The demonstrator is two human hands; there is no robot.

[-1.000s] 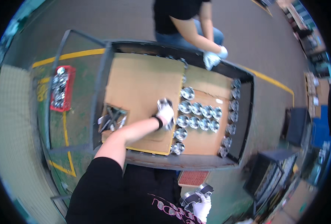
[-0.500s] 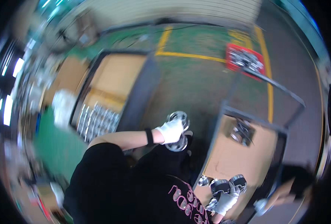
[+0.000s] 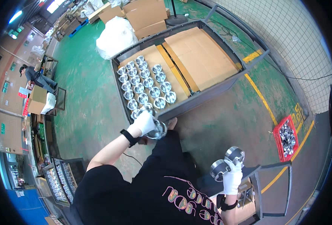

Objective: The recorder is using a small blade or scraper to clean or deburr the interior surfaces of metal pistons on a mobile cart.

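Observation:
My left hand, white-gloved, is closed on two shiny metal pistons, one piston showing at its near right side and the other partly behind the fingers. It is at the near edge of a dark metal cart, beside rows of standing pistons. My right hand, also gloved, grips two more pistons with dark skirts: an upper piston and a lower-left piston. This pair hangs in the air near a second cart at the lower right.
Flat cardboard lines the first cart. On the second cart's cardboard is a small box of parts; its metal rail rises alongside. A red crate of metal parts stands at right. A person works far left.
My view has swung left, toward the cart with rows of pistons. The left hand's pistons have come to that cart's edge. My right hand has carried its two pistons away from the second cart's cardboard.

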